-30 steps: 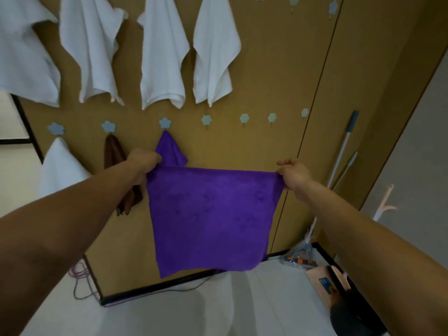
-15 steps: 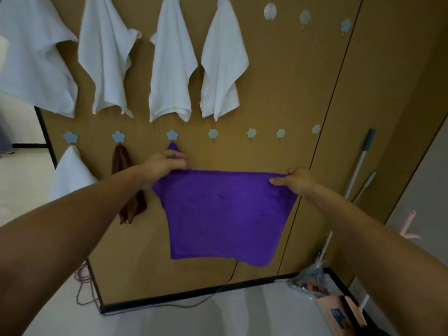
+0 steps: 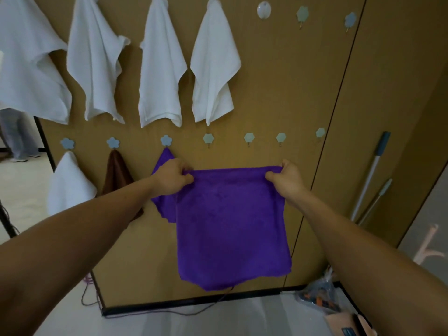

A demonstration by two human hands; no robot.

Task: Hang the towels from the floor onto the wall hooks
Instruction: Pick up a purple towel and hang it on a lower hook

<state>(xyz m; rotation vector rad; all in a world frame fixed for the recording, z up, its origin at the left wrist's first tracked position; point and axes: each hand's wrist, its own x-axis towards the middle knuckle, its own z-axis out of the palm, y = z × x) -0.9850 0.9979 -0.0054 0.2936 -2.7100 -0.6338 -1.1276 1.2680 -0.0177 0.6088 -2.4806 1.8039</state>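
Head view. Has brought the left hand (image 3: 171, 177) and the right hand (image 3: 287, 178) nearer to each other than a second ago. Then stretched the towel (image 3: 230, 226) wide and flat; now lets its top edge go slack and wrinkle a little between the fingers. Probably means that the spreading is over and the hanging comes next: gathering one corner for a free hook (image 3: 208, 138), just above and between the two hands. Not yet hung.

Left fingers (image 3: 188, 177) curled, pinching the top left corner with the thumb in front. Right fingers (image 3: 271, 176) the same on the top right corner.

About the towel: purple, soft and fleecy by the look, roughly square. Hangs straight down below the fingers, in front of the wall and clear of the floor. Bottom edge a little uneven and rounded at the corners.

Behind the left fingers, partly hidden, a second purple cloth (image 3: 164, 157) already on its hook. Further left of them, a brown cloth (image 3: 116, 170) hung too. High above the fingers, white towels (image 3: 160, 76) in the upper row.
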